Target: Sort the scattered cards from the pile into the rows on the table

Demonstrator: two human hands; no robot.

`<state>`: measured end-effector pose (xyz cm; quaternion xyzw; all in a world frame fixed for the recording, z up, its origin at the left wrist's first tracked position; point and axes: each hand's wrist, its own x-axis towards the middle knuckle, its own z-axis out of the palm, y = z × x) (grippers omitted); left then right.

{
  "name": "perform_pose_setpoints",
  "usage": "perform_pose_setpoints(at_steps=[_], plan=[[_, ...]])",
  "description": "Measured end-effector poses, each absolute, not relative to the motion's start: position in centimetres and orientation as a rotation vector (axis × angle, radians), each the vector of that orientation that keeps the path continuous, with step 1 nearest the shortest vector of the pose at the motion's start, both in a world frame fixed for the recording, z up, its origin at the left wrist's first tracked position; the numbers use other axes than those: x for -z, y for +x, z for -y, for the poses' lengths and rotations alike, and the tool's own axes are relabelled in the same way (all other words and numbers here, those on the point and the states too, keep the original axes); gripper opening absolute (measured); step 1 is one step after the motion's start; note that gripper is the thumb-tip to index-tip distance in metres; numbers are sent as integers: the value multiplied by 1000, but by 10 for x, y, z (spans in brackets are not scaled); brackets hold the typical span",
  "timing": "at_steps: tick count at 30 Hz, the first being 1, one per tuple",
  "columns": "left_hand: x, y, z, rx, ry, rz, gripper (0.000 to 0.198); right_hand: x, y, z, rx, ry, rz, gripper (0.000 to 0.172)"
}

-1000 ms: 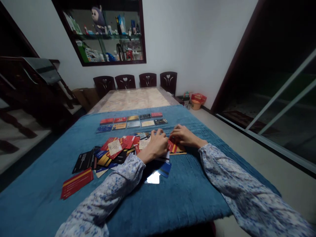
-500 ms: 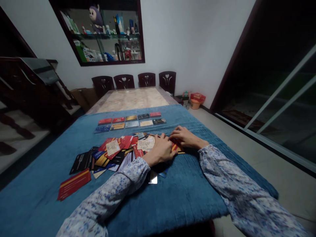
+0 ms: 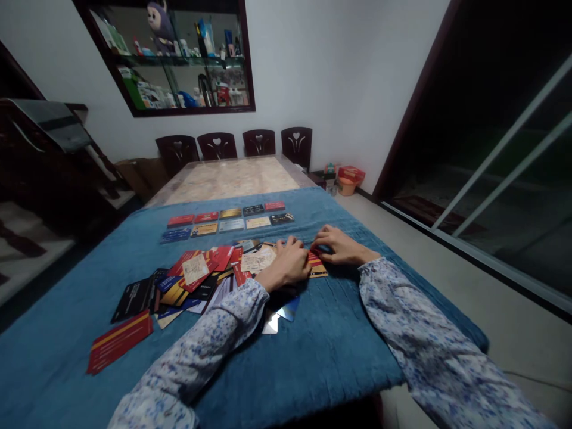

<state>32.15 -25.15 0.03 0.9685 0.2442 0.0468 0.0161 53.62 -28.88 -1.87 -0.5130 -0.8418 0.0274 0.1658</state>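
A wall cabinet (image 3: 192, 111) beyond the table's far edge has a glass shelf (image 3: 179, 61); above that shelf sit a purple plush toy (image 3: 163, 27) and various tubes and bottles, among them a blue tube (image 3: 229, 43). Below the shelf stand a dark flask (image 3: 206, 90) and a jumble of packages too small to make out. On the floor past the table's right edge, an orange bucket (image 3: 346, 187) has a red bag (image 3: 351, 173) at its top; whether the bag goes down inside cannot be told.

The table (image 3: 241, 177) is bare toward its far edge, and a blue cloth (image 3: 348, 339) covers the rest out to the near edge. The left hand (image 3: 288, 262) lies palm down with bent fingers over the right end of a loose card pile (image 3: 205, 280); its underside is hidden, so I cannot tell whether its grip pinches anything. The right hand (image 3: 337, 245), nearer the table's right edge, has curled fingers with the tips at some red striped cards (image 3: 315, 261); whether that grip is closed on one is unclear. These cards lie between the two hands. Ten small card stacks (image 3: 230, 225) form two rows farther toward the far edge. A red card fan (image 3: 120, 342) lies toward the table's left edge.
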Motion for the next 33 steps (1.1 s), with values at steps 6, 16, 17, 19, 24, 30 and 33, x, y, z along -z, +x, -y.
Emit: perform_pose_setpoints(at_steps=[6, 16, 17, 19, 24, 30, 33], plan=[[-5, 314, 243, -35, 3004, -726, 21, 9, 538, 294, -251, -1593, 2428, 38], [-6, 312, 238, -63, 3036, -606, 27, 10, 542, 294, -300, -1563, 2410, 32], [-7, 312, 237, -63, 3017, -604, 28, 8, 542, 295, -307, -1545, 2405, 29], [-10, 310, 233, -80, 2970, -606, 29, 6, 542, 296, -310, -1511, 2388, 24], [-15, 307, 222, -150, 2913, -621, 31, 3, 541, 298, -227, -1499, 2310, 23], [-8, 308, 212, -294, 2979, -684, 27, 4, 535, 297, -87, -1504, 2248, 27], [-3, 308, 210, -354, 2980, -708, 29, 6, 531, 296, -37, -1535, 2208, 28]])
